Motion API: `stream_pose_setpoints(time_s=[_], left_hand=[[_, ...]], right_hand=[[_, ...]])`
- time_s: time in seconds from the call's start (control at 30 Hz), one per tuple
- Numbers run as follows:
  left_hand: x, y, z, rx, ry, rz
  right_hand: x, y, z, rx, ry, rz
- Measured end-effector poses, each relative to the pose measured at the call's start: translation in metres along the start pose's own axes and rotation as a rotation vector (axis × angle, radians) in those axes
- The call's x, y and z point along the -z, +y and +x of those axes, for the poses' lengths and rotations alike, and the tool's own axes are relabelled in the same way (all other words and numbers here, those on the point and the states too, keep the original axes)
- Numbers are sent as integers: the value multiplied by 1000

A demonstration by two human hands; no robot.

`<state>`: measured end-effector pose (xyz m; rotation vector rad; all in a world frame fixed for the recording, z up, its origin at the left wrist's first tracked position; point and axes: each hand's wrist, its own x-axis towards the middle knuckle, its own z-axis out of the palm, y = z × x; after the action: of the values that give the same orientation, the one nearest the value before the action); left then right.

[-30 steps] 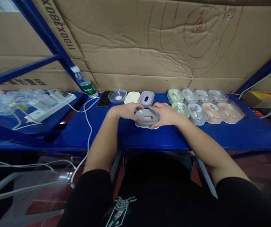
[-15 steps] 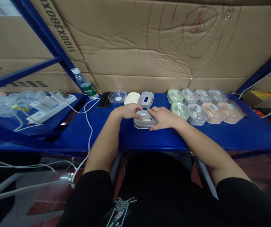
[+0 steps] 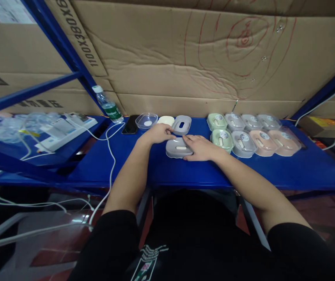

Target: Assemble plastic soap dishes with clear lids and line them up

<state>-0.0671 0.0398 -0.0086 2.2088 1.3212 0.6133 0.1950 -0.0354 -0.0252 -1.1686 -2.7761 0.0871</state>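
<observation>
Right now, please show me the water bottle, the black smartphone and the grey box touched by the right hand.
Water bottle [image 3: 112, 111], head view: on its green label.
Black smartphone [image 3: 130, 125], head view: on its dark screen.
Grey box [image 3: 176, 154], head view: on its front wall.

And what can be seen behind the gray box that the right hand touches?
Behind the box lie a gray slotted piece and, to its left, a cream piece. The left hand covers part of the cream piece, so its near side is partly hidden.
</observation>
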Motion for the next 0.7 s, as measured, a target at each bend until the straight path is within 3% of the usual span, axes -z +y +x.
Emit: stream_pose_setpoints(time_s=[0.13,0.2,0.33,0.47,0.57,0.7], left_hand=[[24,-11,-6,171,420,252],[35,-21,-10,307,524,376],[45,-41,-12,541,421,430],[44,-48,-10,615,337,378],[44,-45,-10,622,367,315],[44,-37,-14,555,531,267]], right_hand=[[-3,3,1,-2,1,-10],[-3,4,0,-5,6,-13],[-4,7,0,7,18,-5],[-6,9,-1,12,21,1],[-6,10,-1,23,26,16],[-3,10,-1,13,12,31]])
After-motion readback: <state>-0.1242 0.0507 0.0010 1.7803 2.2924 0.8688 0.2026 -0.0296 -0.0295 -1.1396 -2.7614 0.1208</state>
